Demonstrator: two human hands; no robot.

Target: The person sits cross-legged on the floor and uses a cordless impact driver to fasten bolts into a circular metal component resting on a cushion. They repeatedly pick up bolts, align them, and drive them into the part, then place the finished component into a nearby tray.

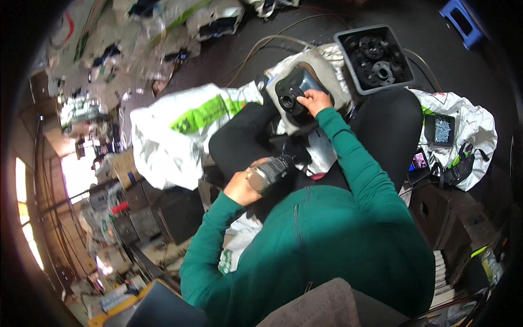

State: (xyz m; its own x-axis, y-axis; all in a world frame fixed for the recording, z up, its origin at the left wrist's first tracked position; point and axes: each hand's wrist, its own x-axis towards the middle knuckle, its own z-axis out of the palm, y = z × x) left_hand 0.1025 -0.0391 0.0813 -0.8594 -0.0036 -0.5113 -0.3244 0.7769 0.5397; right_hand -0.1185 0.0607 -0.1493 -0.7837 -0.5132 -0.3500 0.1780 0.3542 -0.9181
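My left hand (243,188) is wrapped round a drill-like power tool (271,173), grey at the back and dark at the front, above my lap. The tool points to the right; its tip is hard to make out against the dark clothing. My right hand (317,102) pinches the right edge of a black round flanged part (286,97) with a raised ring round its centre hole. That part is over a beige padded block (339,90) between my knees. The tool and the black part are apart.
A grey bin (348,70) of similar black parts stands beyond my right knee. Further right, a small tray of screws (442,131) and a phone (418,162) lie by a white sack (480,122). Another white sack (163,136) spreads at left. A blue stool (463,23) stands far right.
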